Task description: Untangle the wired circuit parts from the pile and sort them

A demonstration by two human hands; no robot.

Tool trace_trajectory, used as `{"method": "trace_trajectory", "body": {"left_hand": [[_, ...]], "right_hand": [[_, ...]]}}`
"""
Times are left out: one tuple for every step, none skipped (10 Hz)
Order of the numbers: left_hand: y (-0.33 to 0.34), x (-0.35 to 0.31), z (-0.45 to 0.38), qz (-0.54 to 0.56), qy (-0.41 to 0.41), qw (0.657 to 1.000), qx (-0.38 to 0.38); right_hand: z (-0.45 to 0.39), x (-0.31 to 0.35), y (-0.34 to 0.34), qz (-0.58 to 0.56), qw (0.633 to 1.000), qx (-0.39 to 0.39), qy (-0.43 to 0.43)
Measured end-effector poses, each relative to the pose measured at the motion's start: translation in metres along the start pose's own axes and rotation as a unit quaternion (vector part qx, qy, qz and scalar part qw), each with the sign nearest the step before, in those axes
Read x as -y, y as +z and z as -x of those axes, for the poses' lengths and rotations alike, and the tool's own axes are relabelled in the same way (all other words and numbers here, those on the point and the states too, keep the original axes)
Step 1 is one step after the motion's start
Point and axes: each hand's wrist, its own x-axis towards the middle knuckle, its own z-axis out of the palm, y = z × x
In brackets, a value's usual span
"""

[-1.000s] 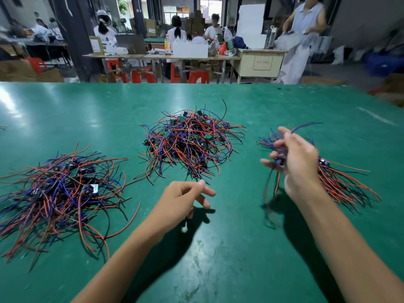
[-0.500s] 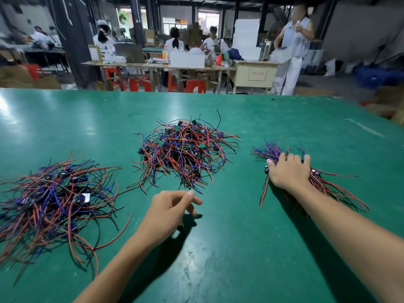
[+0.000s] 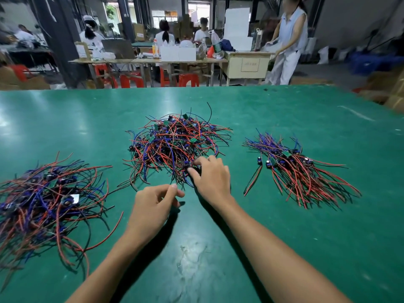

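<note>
The tangled heap of red, blue and black wired circuit parts lay mid-desk. The right hand pinched a small dark component at its near edge; the left hand hovered loosely curled, its grip empty. Light, limp, snag-prone wires probably lift best by the component.

Green tabletop smooth with a soft sheen, bright glare patches toward the left edge, pale scuffs and scratches near the front edge. Middle pile of thin wires in glossy red, blue and black plastic insulation, with small green circuit boards, matt. Same glossy coated wires in the left pile and the combed right bundle, the latter with small dark shiny cylindrical parts. Beyond the far edge, glossy red plastic stools and brown cardboard boxes, matt.
</note>
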Motion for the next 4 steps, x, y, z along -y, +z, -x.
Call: {"method": "trace_trajectory", "body": {"left_hand": [[0.002,0.004,0.0004,-0.041,0.007,0.999,0.01],[0.0036,0.0071,-0.0008,-0.091,0.028,0.995,0.007],[0.0052,0.0083,0.0008,-0.098,0.031,0.995,0.01],[0.0052,0.0045,-0.0002,-0.08,0.028,0.996,0.002]], "right_hand": [[0.005,-0.0035,-0.0005,0.012,1.0,-0.021,-0.014],[0.0085,-0.0109,-0.0034,-0.016,0.999,-0.029,0.004],[0.0102,-0.0129,-0.0028,-0.034,0.999,-0.026,0.024],[0.0096,-0.0122,-0.0032,-0.064,0.997,-0.034,0.026]]}}
